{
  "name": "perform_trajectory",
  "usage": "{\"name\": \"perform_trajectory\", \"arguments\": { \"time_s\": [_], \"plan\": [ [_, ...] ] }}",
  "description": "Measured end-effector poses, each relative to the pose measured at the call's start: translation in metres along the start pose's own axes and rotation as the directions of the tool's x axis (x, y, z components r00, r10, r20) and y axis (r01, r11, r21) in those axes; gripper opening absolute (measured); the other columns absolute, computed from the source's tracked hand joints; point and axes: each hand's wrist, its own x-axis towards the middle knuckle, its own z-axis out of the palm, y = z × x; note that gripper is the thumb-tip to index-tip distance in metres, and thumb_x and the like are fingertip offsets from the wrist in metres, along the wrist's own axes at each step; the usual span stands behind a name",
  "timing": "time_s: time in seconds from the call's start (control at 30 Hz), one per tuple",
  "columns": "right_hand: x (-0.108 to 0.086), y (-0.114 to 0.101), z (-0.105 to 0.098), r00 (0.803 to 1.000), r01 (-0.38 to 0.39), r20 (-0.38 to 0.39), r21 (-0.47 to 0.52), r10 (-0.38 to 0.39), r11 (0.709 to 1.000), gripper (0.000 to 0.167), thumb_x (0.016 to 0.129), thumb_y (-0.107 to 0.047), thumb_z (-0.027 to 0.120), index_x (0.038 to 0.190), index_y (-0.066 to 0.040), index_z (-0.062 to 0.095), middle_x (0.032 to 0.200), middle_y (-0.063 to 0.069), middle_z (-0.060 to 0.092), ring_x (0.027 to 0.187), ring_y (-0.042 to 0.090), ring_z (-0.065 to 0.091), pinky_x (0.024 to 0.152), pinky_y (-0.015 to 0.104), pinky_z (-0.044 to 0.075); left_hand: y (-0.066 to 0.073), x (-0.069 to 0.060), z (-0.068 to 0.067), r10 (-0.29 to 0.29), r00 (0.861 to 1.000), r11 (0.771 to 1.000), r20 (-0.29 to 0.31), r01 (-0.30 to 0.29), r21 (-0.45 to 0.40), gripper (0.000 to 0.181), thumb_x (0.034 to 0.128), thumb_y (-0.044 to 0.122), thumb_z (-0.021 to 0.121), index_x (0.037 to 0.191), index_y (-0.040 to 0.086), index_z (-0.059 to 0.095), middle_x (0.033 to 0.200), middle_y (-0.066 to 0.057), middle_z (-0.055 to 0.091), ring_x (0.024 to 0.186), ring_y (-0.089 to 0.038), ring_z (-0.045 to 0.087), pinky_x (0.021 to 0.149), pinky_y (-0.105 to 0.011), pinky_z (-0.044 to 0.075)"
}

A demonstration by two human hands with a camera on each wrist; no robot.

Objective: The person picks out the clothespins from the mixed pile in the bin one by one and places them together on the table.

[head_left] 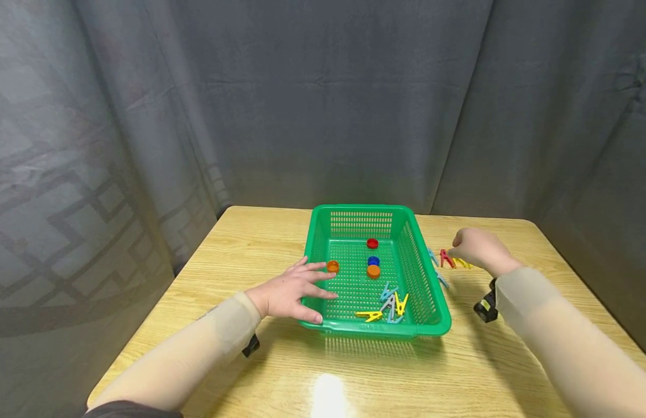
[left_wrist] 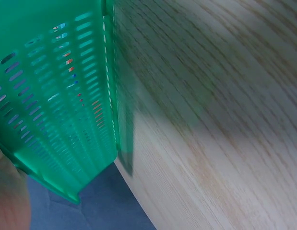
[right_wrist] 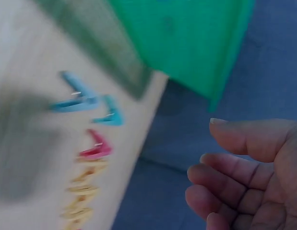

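Observation:
My left hand (head_left: 296,290) rests at the left rim of a green plastic basket (head_left: 380,330), its fingers spread over the inside. My right hand (head_left: 479,251) hovers over clothespins to the right of the basket; in the right wrist view its thumb and loosely bent fingers stand apart with nothing between them. Beneath it lie a red clothespin (right_wrist: 98,145), a row of yellow clothespins (right_wrist: 82,191) and two blue ones, the larger blue clothespin (right_wrist: 76,96) at the left. Inside the basket, yellow clothespins (head_left: 372,316), blue ones and a grey clothespin (head_left: 389,303) lie in the near right corner.
Several bottle caps lie farther back on the basket floor: a red cap (head_left: 372,243), a blue cap (head_left: 373,261) and orange caps, one an orange cap (head_left: 373,271) beside the blue. The wooden table (head_left: 260,232) ends near grey curtains (head_left: 328,116).

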Motion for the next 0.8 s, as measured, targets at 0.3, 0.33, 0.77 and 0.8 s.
{"name": "perform_trajectory", "arguments": {
  "time_s": [0.3, 0.33, 0.77, 0.8],
  "plan": [
    [0.004, -0.051, -0.016, 0.990, 0.112, -0.092, 0.024, -0.110, 0.993, 0.034, 0.089, -0.021, 0.065, 0.108, 0.007, 0.063, 0.105, 0.023, 0.064, 0.087, 0.033, 0.060, 0.076, 0.051, 0.050, 0.000, 0.000, 0.000, 0.015, 1.000, 1.000, -0.003, -0.015, 0.003, 0.053, 0.0847, 0.052, 0.063, 0.130, 0.025, 0.063, 0.152, -0.004, 0.038, 0.146, -0.026, 0.016, 0.114, -0.056, 0.000],
    [0.005, -0.058, -0.016, 0.988, 0.132, -0.089, 0.026, -0.129, 0.991, 0.033, 0.089, -0.021, 0.066, 0.108, 0.006, 0.064, 0.105, 0.022, 0.065, 0.088, 0.033, 0.060, 0.077, 0.051, 0.050, 0.000, 0.000, 0.000, 0.014, 1.000, 1.000, -0.003, -0.014, 0.005, 0.053, 0.0847, 0.053, 0.062, 0.130, 0.025, 0.063, 0.152, -0.004, 0.038, 0.146, -0.026, 0.016, 0.114, -0.056, 0.000],
    [0.013, -0.134, 0.020, 0.857, 0.448, 0.285, -0.001, -0.430, 0.894, 0.017, 0.083, -0.018, 0.076, 0.096, -0.010, 0.070, 0.092, -0.001, 0.066, 0.080, 0.013, 0.059, 0.074, 0.034, 0.052, -0.001, -0.001, 0.000, 0.027, 1.000, 1.000, -0.001, -0.027, 0.017, 0.057, 0.0847, 0.058, 0.058, 0.130, 0.025, 0.063, 0.151, -0.005, 0.039, 0.145, -0.029, 0.018, 0.113, -0.058, 0.003],
    [0.014, -0.139, 0.024, 0.839, 0.465, 0.322, -0.005, -0.438, 0.886, 0.017, 0.082, -0.018, 0.077, 0.096, -0.010, 0.070, 0.092, -0.001, 0.066, 0.079, 0.012, 0.058, 0.074, 0.033, 0.051, -0.001, -0.001, -0.001, 0.027, 1.000, 0.999, -0.002, -0.027, 0.019, 0.057, 0.0848, 0.059, 0.058, 0.130, 0.025, 0.063, 0.151, -0.004, 0.039, 0.145, -0.029, 0.019, 0.113, -0.059, 0.003]
  ]
}}
